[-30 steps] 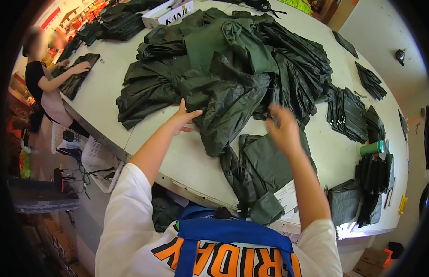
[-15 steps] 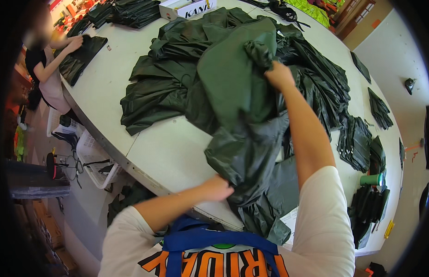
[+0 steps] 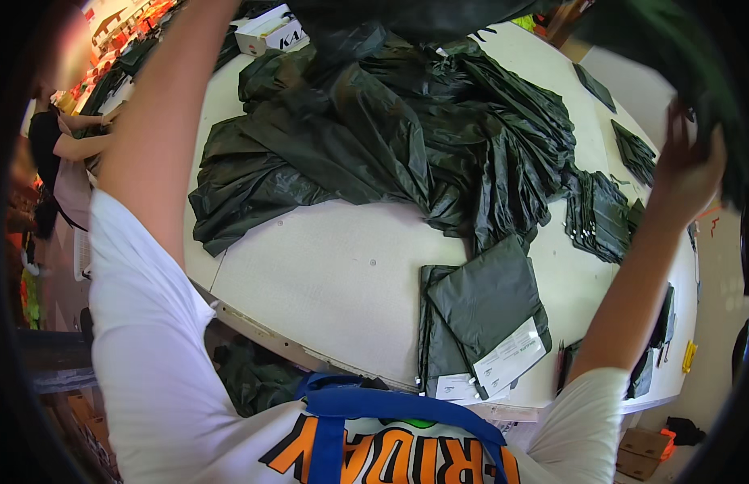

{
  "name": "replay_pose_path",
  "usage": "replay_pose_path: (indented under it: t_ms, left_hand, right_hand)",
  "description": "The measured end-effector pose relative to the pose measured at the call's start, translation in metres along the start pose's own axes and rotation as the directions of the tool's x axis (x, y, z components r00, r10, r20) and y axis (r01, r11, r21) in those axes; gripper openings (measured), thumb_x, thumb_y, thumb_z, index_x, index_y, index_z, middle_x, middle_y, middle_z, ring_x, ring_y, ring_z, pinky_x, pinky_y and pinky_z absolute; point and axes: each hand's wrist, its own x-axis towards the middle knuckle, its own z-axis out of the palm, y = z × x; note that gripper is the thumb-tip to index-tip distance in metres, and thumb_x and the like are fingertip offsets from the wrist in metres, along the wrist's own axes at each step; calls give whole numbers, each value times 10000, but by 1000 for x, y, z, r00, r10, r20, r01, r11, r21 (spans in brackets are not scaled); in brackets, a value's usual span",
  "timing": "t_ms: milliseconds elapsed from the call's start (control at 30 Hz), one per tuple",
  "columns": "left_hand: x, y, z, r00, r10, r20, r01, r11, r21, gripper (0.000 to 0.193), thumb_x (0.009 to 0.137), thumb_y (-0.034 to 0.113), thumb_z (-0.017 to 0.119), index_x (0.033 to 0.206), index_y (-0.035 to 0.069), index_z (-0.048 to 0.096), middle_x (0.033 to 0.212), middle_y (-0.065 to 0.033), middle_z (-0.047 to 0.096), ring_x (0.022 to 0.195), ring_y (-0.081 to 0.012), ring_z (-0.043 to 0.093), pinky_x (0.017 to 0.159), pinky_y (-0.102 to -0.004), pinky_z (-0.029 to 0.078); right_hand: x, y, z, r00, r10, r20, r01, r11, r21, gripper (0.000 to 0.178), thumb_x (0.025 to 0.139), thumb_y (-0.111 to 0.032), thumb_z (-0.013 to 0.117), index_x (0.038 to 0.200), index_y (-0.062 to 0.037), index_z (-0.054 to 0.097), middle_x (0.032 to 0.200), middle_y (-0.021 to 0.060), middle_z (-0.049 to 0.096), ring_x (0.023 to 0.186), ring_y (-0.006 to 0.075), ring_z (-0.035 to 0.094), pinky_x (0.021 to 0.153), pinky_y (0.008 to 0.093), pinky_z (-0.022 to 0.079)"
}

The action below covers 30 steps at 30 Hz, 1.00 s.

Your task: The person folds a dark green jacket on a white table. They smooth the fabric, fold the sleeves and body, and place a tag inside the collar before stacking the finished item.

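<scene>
A dark green, thin waterproof garment [image 3: 439, 18] is spread in the air across the top of the view, partly cut off by the edge. My right hand [image 3: 690, 165] is raised at the far right, its fingers on the garment's hanging side and blurred by motion. My left arm reaches up past the upper edge, so the left hand is out of sight. Below lies a big crumpled heap of similar dark green garments [image 3: 374, 137]. Close to me on the table rests a small stack of folded dark green pieces [image 3: 491, 294] with white printed cards [image 3: 511, 355] on it.
A white curved table [image 3: 310, 274] spans the view. Folded dark bundles [image 3: 596, 214] lie along its right side. A white box [image 3: 270, 32] stands at the far left, and another person [image 3: 68, 149] works beyond the table's left edge. Dark fabric [image 3: 257, 375] sits below the near edge.
Both arms have swung up and apart, lifting the green garment off the heap and spreading it overhead. The folded stack with cards is now uncovered. My left hand has left the view.
</scene>
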Motion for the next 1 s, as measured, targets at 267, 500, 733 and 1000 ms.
replay_pose_path:
  t_ms: [267, 500, 733, 1000]
  left_hand:
    - [-357, 6, -172, -33, -982, 187, 997, -46, -66, 561, 881, 488, 568, 1294, 120, 477, 1120, -53, 625, 946, -194, 597, 791, -330, 492]
    - [-488, 203, -220, -600, -654, 461, 747, -664, 30, 415, 923, 305, 580, 1264, 112, 444, 1166, -76, 543, 1046, -249, 532, 855, -451, 483]
    - [-515, 230, -169, -653, -541, 530, 689, -716, 118, 290, 911, 242, 608, 1148, 111, 503, 1105, -42, 570, 974, -216, 563, 851, -441, 488]
    - [-480, 286, -151, -309, -811, 497, 581, -574, -577, 466, 957, 364, 433, 1312, 64, 460, 1266, -127, 560, 1101, -246, 570, 917, -408, 470]
  right_hand:
    - [-415, 8, -89, 323, 946, 26, -865, 306, -398, 297, 897, -113, 611, 1157, 22, 561, 1058, 100, 635, 965, 179, 588, 853, 306, 462]
    - [-394, -47, -62, 413, 769, 488, -202, 600, -774, 267, 737, -40, 732, 994, -25, 660, 945, 124, 665, 869, 259, 621, 768, 341, 482]
    - [-424, -8, -179, 236, 845, -481, -775, -135, -617, 601, 828, -223, 696, 1312, 7, 425, 1056, 105, 581, 962, 215, 565, 822, 343, 441]
    - [-355, -29, -113, -18, 950, 311, -895, -154, 418, 482, 1012, -368, 355, 1336, -20, 436, 1332, 131, 513, 1211, 295, 496, 1047, 444, 383]
